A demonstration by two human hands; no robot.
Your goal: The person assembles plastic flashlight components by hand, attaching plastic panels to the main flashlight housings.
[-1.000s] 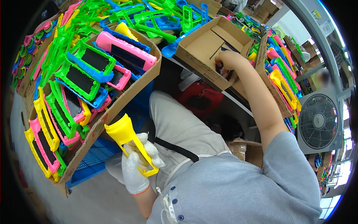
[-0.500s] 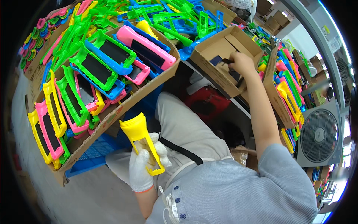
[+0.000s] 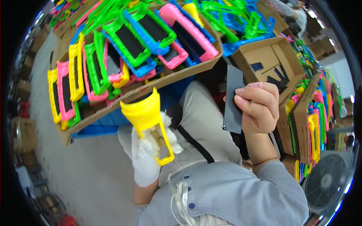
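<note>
My left hand [image 3: 146, 158], in a white knit glove, is closed round a yellow plastic frame [image 3: 142, 113] above my lap. The frame has a flared, curved top and a rectangular opening, through which the glove shows. Bare but for a pinkish band on one finger, my right hand [image 3: 261, 109] pinches a thin dark grey rectangular panel [image 3: 233, 100] by its long edge. The panel stands nearly upright, apart from the yellow frame. Just beyond that hand lies a shallow cardboard box [image 3: 260, 52] with several dark panels [image 3: 278, 81] in it.
A cardboard box [image 3: 151, 86] at the left holds several colourful frames with dark panels in them. Green and blue plastic parts [image 3: 245, 19] are heaped behind. To the right are another box [image 3: 301, 124] of coloured frames and a grey fan [image 3: 325, 180].
My right hand has come out of the shallow box toward me with the dark panel. The view has turned, while my left hand keeps hold of the yellow frame.
</note>
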